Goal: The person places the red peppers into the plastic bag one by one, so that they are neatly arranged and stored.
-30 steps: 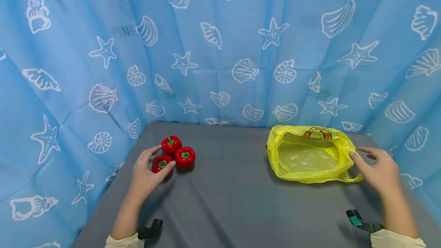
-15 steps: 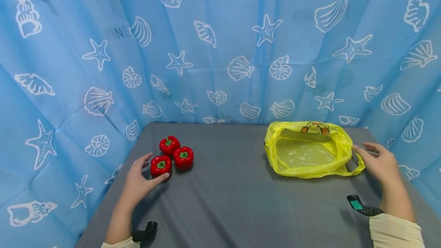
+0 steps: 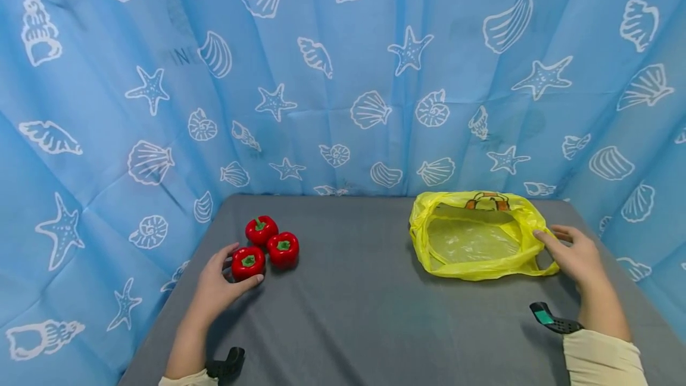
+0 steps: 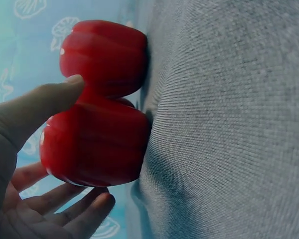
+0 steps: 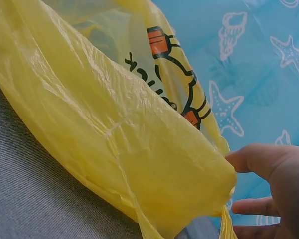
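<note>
Three glossy red bell peppers with green stems sit in a cluster on the left of the grey table. My left hand (image 3: pixel 217 285) is spread around the nearest bell pepper (image 3: pixel 248 263), fingers on its left and thumb across its front. In the left wrist view, the fingers (image 4: pixel 84 214) stand a little apart from that pepper. The other bell peppers (image 3: pixel 261 230) (image 3: pixel 283 249) lie just beyond. On the right, a yellow plastic bag (image 3: pixel 482 270) lies with its mouth open upward. My right hand (image 3: pixel 576 258) is at its right end, thumb tip at the rim, fingers extended behind.
A grey cloth covers the table (image 3: pixel 354 308). Behind and along both sides hangs a blue curtain (image 3: pixel 321 106) printed with white shells and starfish, close to the table's edges. Black straps are on both wrists.
My left hand has drawn back toward the near left, from reaching alongside the far pepper to around the nearest one. My right hand moved slightly off the bag's rim, then back to it.
</note>
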Available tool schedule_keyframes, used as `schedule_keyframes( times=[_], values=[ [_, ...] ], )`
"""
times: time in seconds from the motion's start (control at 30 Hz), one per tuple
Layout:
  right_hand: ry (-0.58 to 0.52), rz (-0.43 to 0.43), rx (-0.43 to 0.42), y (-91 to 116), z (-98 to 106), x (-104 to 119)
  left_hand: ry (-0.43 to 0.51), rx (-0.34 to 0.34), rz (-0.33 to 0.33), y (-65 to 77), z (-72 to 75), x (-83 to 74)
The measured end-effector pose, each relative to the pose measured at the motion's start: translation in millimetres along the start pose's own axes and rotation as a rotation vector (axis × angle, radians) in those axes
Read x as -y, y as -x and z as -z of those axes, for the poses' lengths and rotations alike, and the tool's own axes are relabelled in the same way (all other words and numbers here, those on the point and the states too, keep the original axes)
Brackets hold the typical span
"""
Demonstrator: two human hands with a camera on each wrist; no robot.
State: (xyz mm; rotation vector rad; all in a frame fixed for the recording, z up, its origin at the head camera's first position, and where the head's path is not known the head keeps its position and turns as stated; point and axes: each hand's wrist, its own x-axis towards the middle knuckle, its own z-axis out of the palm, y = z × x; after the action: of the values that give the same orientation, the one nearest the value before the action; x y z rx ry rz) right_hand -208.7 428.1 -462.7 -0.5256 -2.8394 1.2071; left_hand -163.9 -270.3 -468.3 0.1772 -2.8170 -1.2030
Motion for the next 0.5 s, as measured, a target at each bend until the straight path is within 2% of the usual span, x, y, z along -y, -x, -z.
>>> schedule_keyframes(
  times=[0.23,0.5],
  values=[
    [0.003,0.042,0.009,0.3,-1.3,1.3,0.034,0.021,0.038,-3.0,-1.8,5.0],
    [0.005,0.052,0.014,0.6,-2.4,-0.7,0.044,0.02,0.057,-3.0,-2.6,4.9]
  ],
)
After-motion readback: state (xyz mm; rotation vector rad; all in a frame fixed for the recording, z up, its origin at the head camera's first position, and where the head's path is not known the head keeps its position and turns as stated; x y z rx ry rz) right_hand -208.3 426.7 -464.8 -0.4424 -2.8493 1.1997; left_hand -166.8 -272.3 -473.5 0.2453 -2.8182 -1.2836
